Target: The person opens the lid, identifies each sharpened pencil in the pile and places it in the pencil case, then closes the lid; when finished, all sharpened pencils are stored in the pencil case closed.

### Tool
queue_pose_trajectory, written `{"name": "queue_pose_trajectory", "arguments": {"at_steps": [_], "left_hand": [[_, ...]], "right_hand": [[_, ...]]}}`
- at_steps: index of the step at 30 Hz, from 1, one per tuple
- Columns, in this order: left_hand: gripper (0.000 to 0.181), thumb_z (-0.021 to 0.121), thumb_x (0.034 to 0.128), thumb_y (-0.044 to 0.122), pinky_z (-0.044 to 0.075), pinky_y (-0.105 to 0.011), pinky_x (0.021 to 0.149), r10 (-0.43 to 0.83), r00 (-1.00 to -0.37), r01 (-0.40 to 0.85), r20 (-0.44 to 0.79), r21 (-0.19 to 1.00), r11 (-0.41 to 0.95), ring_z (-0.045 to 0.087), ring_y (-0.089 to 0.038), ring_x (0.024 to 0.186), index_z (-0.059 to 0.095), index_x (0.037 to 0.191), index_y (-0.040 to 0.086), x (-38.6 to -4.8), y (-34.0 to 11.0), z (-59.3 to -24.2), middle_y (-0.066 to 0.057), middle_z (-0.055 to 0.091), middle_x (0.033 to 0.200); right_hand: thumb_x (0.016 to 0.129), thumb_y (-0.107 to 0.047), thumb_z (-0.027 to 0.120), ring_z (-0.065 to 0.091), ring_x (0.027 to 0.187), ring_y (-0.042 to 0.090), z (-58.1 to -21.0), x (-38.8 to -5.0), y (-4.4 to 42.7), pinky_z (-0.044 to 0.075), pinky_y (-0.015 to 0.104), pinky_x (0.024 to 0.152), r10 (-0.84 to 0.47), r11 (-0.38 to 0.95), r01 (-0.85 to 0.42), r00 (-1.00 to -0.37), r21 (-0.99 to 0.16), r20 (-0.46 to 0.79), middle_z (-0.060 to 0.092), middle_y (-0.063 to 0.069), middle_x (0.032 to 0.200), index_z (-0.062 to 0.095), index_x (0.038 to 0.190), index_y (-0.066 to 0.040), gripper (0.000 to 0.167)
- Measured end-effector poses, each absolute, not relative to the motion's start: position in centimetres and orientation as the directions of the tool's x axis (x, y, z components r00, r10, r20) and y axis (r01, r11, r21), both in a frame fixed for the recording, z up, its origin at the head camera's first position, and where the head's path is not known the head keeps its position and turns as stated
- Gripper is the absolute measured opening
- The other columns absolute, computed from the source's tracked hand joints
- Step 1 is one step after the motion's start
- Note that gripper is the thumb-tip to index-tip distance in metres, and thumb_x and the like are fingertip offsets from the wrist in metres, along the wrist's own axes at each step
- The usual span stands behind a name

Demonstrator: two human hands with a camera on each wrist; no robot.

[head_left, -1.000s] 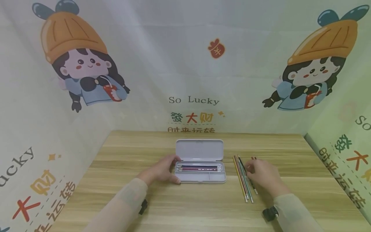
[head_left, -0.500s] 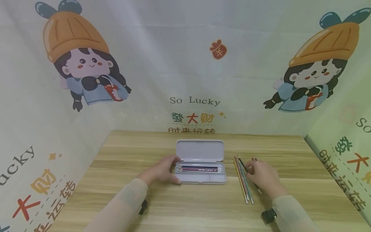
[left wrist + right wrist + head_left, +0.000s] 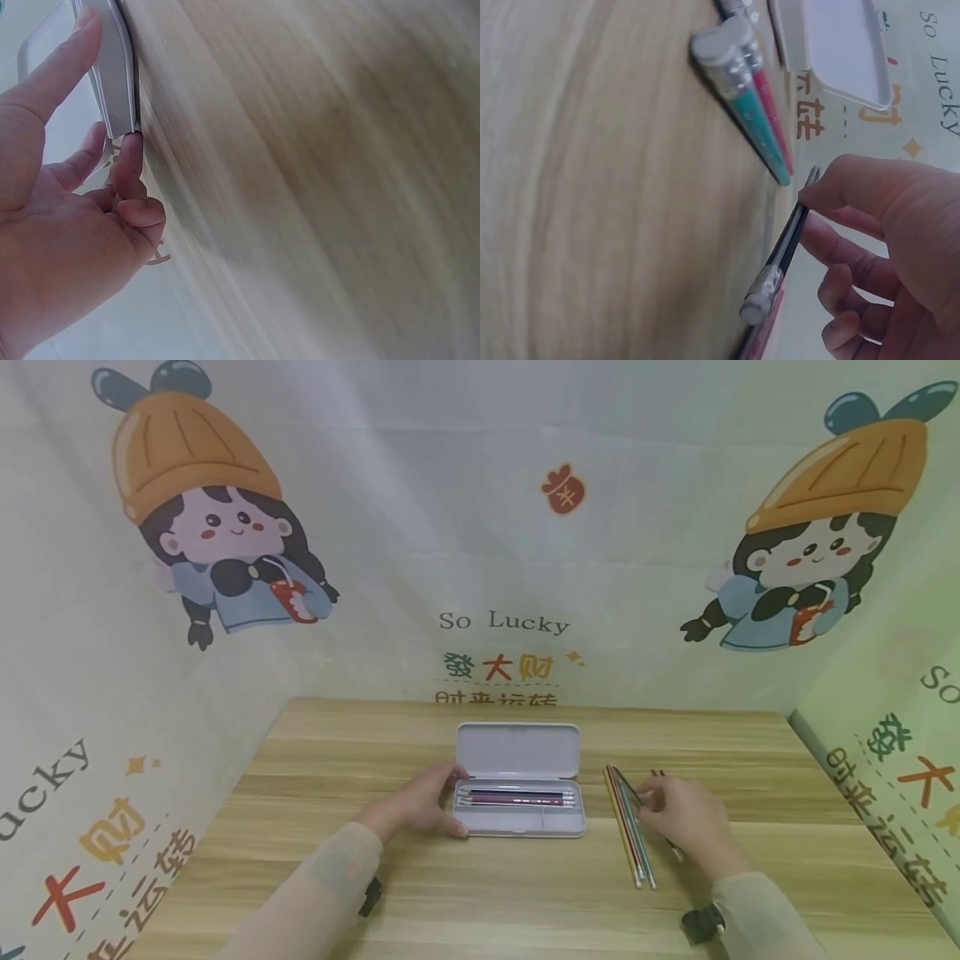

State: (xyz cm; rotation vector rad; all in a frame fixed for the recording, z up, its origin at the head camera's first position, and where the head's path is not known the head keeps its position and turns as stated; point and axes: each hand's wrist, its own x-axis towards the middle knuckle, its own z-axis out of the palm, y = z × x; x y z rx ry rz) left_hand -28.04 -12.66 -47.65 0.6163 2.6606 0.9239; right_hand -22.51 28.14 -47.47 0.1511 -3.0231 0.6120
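A white metal pencil case [image 3: 491,821] lies open on the table, with several pencils [image 3: 513,797] in its long compartment. My left hand [image 3: 422,800] holds the case's left end, thumb at the front corner and fingers at the back; the left wrist view shows the thumb [image 3: 64,64] on the rim. Between thumb and forefinger, my right hand [image 3: 686,820] pinches a dark pencil [image 3: 781,244], its white eraser end towards the wrist camera. Close to its left lie several loose pencils, among them a yellow pencil [image 3: 621,827] and a green pencil [image 3: 757,127].
Another pencil [image 3: 765,334], reddish, lies under the right hand, mostly hidden by it. The case's lid [image 3: 517,750] leans back behind the tray. A printed cloth [image 3: 375,527] hangs round the back and sides of the wooden table [image 3: 360,735].
The dark pencil has turned in my right hand, its eraser end swinging right and its tip crossing over the loose pencils. My left hand and the case stay in place.
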Motion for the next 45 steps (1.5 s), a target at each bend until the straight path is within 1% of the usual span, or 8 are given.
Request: {"name": "queue_pose_trajectory", "arguments": {"at_steps": [4,8,13,21,29,31,38,45], "left_hand": [[0.083,0.097,0.0662,0.023,0.038,-0.054,0.121,0.465,-0.879,0.304,-0.104,0.629,0.716,0.053,-0.036,0.132,0.055,0.135,0.007,-28.1,-12.7,-47.7,-0.016,0.060,0.134],[0.083,0.097,0.0662,0.023,0.038,-0.054,0.121,0.463,-0.880,0.303,-0.104,0.629,0.716,0.053,-0.037,0.132,0.055,0.136,0.006,-28.0,-12.7,-47.7,-0.017,0.060,0.133],[0.083,0.097,0.0671,0.023,0.038,-0.054,0.121,0.464,-0.879,0.300,-0.110,0.629,0.717,0.052,-0.036,0.132,0.054,0.137,0.006,-28.1,-12.7,-47.6,-0.017,0.059,0.134],[0.083,0.096,0.0680,0.022,0.038,-0.054,0.121,0.463,-0.880,0.302,-0.106,0.626,0.719,0.053,-0.036,0.132,0.054,0.137,0.007,-28.1,-12.7,-47.6,-0.017,0.059,0.134],[0.082,0.096,0.0678,0.021,0.039,-0.054,0.120,0.473,-0.875,0.307,-0.102,0.638,0.706,0.053,-0.036,0.130,0.053,0.137,0.006,-28.0,-12.8,-47.6,-0.017,0.059,0.133],[0.082,0.096,0.0677,0.021,0.039,-0.054,0.120,0.472,-0.876,0.305,-0.103,0.639,0.706,0.053,-0.036,0.131,0.054,0.136,0.007,-28.0,-12.8,-47.6,-0.017,0.059,0.133],[0.083,0.097,0.0664,0.021,0.038,-0.055,0.120,0.462,-0.881,0.295,-0.103,0.643,0.707,0.054,-0.038,0.131,0.054,0.136,0.007,-28.0,-12.8,-47.6,-0.018,0.060,0.134],[0.083,0.097,0.0659,0.019,0.039,-0.056,0.119,0.483,-0.871,0.321,-0.089,0.642,0.697,0.055,-0.038,0.129,0.054,0.135,0.005,-27.9,-12.8,-47.6,-0.019,0.060,0.132]], "right_hand": [[0.082,-0.017,0.075,0.066,0.075,0.014,-47.2,-22.3,27.9,0.045,0.028,0.051,-0.092,0.898,-0.125,-0.991,-0.423,0.098,0.073,-0.005,0.087,0.077,0.112,-0.014,0.030],[0.083,-0.017,0.075,0.068,0.073,0.013,-46.8,-22.0,27.5,0.045,0.028,0.051,-0.103,0.881,-0.138,-0.990,-0.453,0.101,0.073,-0.008,0.089,0.078,0.112,-0.016,0.029],[0.084,-0.017,0.077,0.053,0.058,0.008,-46.5,-21.9,26.8,0.041,0.025,0.048,-0.139,0.865,-0.183,-0.982,-0.466,0.127,0.071,-0.010,0.085,0.078,0.108,-0.019,0.024],[0.082,-0.014,0.080,0.045,0.052,0.004,-46.5,-22.4,25.3,0.036,0.021,0.044,-0.231,0.843,-0.296,-0.953,-0.449,0.195,0.067,-0.014,0.076,0.080,0.099,-0.020,0.018],[0.082,-0.013,0.080,0.048,0.057,0.004,-46.5,-23.3,23.5,0.040,0.022,0.048,-0.292,0.821,-0.343,-0.939,-0.456,0.181,0.067,-0.012,0.077,0.081,0.098,-0.020,0.017],[0.082,-0.014,0.080,0.049,0.061,0.003,-46.5,-23.7,23.0,0.042,0.021,0.052,-0.305,0.826,-0.358,-0.933,-0.436,0.189,0.067,-0.012,0.078,0.081,0.097,-0.020,0.016],[0.083,-0.014,0.078,0.046,0.057,0.003,-46.5,-25.3,21.4,0.040,0.022,0.050,-0.357,0.838,-0.403,-0.915,-0.367,0.188,0.069,-0.011,0.078,0.081,0.095,-0.019,0.013],[0.083,-0.017,0.082,0.062,0.074,0.005,-46.5,-26.7,19.1,0.053,0.027,0.064,-0.409,0.851,-0.444,-0.895,-0.281,0.176,0.074,-0.010,0.085,0.081,0.093,-0.022,0.012]]}}
